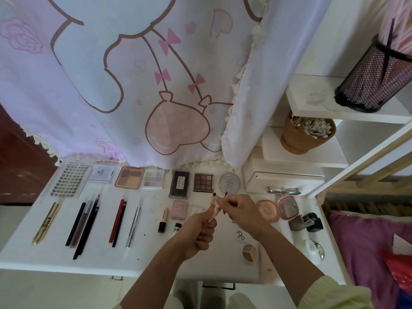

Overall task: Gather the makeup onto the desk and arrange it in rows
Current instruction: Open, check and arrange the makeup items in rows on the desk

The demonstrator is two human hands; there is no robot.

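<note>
We hold a pink tube over the bench, pointing away: left hand gripping its base, right hand pinching its tip

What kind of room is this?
Probably a bedroom's makeup corner: palettes and pencils lie in rows on a white desk, a cartoon curtain hangs behind, and cotton swabs sit on a shelf.

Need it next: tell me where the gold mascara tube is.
Head view: the gold mascara tube lies far left on the desk, nearer the person than the false-lash tray, left of the dark pencils.
</note>
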